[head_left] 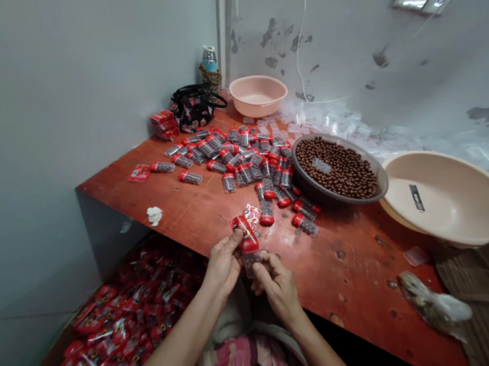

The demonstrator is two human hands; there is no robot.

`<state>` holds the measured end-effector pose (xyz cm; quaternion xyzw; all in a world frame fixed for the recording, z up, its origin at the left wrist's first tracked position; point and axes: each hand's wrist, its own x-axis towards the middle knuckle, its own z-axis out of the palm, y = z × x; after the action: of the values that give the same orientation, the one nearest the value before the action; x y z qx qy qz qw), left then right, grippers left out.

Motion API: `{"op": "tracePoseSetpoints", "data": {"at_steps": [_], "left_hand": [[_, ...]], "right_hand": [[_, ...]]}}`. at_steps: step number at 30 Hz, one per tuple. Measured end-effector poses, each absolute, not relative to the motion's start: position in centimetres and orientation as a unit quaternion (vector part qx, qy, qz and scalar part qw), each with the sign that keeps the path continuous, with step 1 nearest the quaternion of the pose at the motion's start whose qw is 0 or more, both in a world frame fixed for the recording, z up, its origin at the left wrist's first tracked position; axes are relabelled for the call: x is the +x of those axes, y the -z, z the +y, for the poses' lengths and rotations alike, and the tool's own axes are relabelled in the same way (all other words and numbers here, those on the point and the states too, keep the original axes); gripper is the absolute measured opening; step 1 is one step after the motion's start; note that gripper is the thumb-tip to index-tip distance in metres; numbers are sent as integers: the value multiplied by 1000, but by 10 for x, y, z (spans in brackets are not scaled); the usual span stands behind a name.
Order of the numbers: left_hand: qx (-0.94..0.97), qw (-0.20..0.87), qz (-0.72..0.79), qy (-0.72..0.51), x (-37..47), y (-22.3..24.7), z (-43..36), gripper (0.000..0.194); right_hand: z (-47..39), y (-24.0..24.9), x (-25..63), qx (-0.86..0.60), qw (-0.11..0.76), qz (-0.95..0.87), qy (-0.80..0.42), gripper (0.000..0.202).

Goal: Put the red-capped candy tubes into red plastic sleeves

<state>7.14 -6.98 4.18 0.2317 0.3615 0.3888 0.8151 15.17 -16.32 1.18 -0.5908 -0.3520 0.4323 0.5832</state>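
Observation:
Over the table's near edge, my left hand (227,262) is closed, its thumb and fingers pinching a red printed plastic wrapper (243,227). My right hand (276,282) grips the lower, clear end of a small red-capped container (253,263) with dark balls showing inside. The container's red upper end meets the wrapper; whether it sits inside it I cannot tell. Just beyond my hands lies another shiny wrapper (252,214). Many similar filled containers (245,173) are heaped further back on the table.
A grey basin (383,185) of brown balls stands to the right, beside a large cream basin (462,196). Below left is a box of red wrapped packs (115,336). A pink basin (259,93), a black bag (194,107) and clear plastic pieces (346,119) lie at the back.

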Motion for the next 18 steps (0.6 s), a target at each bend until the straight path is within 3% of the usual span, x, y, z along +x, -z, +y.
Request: {"op": "tracePoseSetpoints", "data": {"at_steps": [6, 14, 18], "left_hand": [[274, 814, 352, -374, 70, -44, -66, 19], [310, 813, 368, -327, 69, -37, -71, 19], [352, 808, 377, -285, 66, -39, -69, 21]], "right_hand": [[-160, -11, 157, -595, 580, -359, -425, 24], [-163, -11, 155, -655, 553, -408, -314, 26], [-161, -6, 155, -609, 582, -357, -403, 26]]}}
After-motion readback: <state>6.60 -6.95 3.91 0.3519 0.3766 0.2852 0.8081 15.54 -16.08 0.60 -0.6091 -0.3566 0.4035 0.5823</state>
